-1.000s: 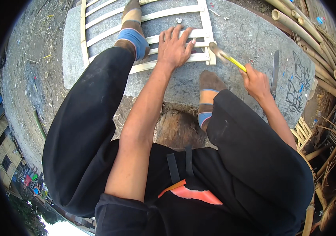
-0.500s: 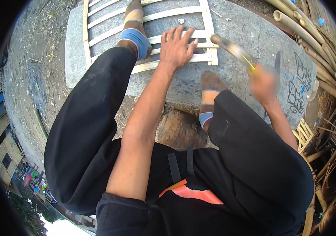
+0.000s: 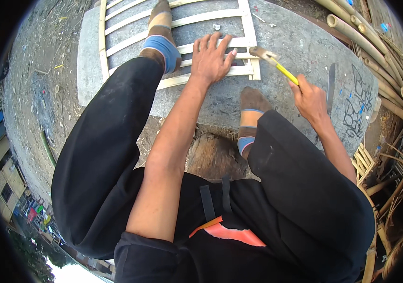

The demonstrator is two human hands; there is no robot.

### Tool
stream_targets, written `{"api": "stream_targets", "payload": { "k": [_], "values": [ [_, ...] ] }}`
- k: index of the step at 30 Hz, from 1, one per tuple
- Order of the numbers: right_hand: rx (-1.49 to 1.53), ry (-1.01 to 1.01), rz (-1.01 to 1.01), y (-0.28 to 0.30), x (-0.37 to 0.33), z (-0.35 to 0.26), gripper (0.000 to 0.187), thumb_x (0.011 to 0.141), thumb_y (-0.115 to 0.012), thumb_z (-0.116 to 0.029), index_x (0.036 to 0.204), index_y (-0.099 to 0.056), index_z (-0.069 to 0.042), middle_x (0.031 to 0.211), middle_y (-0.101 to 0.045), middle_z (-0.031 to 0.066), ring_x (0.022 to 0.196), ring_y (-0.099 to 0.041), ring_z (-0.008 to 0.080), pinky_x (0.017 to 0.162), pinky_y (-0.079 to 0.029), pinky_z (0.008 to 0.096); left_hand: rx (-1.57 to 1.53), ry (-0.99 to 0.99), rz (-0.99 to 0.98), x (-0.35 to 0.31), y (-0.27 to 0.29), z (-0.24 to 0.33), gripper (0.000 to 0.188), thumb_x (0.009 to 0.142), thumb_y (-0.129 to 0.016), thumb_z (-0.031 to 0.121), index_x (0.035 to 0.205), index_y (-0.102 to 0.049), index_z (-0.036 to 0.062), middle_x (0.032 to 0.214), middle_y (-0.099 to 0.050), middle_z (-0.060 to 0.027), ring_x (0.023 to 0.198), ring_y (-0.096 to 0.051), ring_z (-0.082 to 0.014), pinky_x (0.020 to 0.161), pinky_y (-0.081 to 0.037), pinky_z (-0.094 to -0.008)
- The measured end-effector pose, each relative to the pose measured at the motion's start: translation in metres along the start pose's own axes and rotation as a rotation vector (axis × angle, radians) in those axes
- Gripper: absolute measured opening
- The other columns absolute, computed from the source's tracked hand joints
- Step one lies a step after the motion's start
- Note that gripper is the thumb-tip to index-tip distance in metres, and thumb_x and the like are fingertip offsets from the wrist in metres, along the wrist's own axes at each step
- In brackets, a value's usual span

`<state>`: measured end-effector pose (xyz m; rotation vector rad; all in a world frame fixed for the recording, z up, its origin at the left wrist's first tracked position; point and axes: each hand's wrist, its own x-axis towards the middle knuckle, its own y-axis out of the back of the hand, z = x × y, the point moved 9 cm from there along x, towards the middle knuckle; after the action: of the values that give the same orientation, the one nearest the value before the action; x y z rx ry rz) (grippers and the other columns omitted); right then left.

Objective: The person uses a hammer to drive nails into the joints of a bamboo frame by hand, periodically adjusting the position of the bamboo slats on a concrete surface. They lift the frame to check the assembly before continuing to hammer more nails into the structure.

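A pale slatted frame of split bamboo or wood lies flat on a grey concrete slab. My left hand rests on its nearer slats near the right-hand rail, fingers spread and the palm down. My right hand is closed round the yellow handle of a hammer. The hammer's head is at the rail's outer edge, by the end of a slat just right of my left hand; whether it touches is hard to tell. My left foot in a striped sock stands across the slats.
My right foot is on the slab below the frame. A dark flat blade lies beyond my right hand. Bamboo poles are piled at the right. A wooden stump sits between my legs, below the slab's near edge.
The hammer, blurred before, has shifted down and slightly left, its head now at the frame's rail. My right hand moved slightly left with it. My left hand stays in place.
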<state>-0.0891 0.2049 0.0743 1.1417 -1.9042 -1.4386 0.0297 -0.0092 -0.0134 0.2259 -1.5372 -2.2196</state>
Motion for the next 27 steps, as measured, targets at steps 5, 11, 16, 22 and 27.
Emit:
{"api": "stream_targets", "payload": {
  "k": [5, 11, 16, 22, 27],
  "values": [
    [0.178, 0.068, 0.096, 0.011, -0.014, 0.001, 0.024, 0.095, -0.062, -0.029, 0.091, -0.054, -0.007, 0.060, -0.060, 0.0155, 0.053, -0.061, 0.0385, 0.045, -0.043, 0.0458, -0.048, -0.005, -0.005, 0.007, -0.001, 0.005, 0.049, 0.097, -0.047, 0.045, 0.138, -0.051, 0.0186, 0.141, -0.049, -0.0152, 0.132, -0.040, -0.0344, 0.111, -0.023, -0.0500],
    [0.109, 0.035, 0.083, 0.008, -0.007, -0.013, 0.023, 0.095, -0.062, -0.027, 0.089, -0.054, -0.007, 0.060, -0.059, 0.0158, 0.052, -0.059, 0.0390, 0.045, -0.041, 0.0461, -0.011, -0.014, 0.020, 0.007, 0.007, 0.004, 0.047, 0.097, -0.048, 0.042, 0.136, -0.051, 0.0169, 0.138, -0.049, -0.0135, 0.129, -0.040, -0.0339, 0.109, -0.027, -0.0485],
    [0.085, -0.026, 0.025, -0.014, -0.007, 0.010, 0.024, 0.096, -0.062, -0.027, 0.088, -0.055, -0.005, 0.058, -0.057, 0.0160, 0.050, -0.057, 0.0372, 0.045, -0.041, 0.0435, -0.026, -0.013, 0.018, 0.007, 0.006, 0.002, 0.047, 0.096, -0.050, 0.043, 0.136, -0.053, 0.0178, 0.139, -0.049, -0.0163, 0.130, -0.040, -0.0361, 0.110, -0.025, -0.0507],
    [0.829, -0.295, 0.343, -0.051, -0.009, 0.025, 0.029, 0.095, -0.064, -0.030, 0.098, -0.060, -0.001, 0.059, -0.055, 0.0053, 0.045, -0.050, 0.0170, 0.045, -0.039, 0.0372, -0.044, -0.046, -0.005, 0.009, 0.003, 0.010, 0.050, 0.096, -0.052, 0.044, 0.139, -0.051, 0.0179, 0.136, -0.050, -0.0168, 0.128, -0.042, -0.0362, 0.108, -0.027, -0.0509],
    [1.296, -0.704, 0.147, -0.106, 0.013, 0.014, 0.028, 0.092, -0.070, -0.029, 0.099, -0.062, -0.003, 0.064, -0.052, -0.0018, 0.047, -0.047, 0.0083, 0.042, -0.037, 0.0286, -0.010, -0.087, -0.063, 0.009, 0.010, 0.021, 0.054, 0.097, -0.052, 0.046, 0.142, -0.047, 0.0172, 0.142, -0.042, -0.0177, 0.132, -0.039, -0.0348, 0.112, -0.022, -0.0517]
  ]
}}
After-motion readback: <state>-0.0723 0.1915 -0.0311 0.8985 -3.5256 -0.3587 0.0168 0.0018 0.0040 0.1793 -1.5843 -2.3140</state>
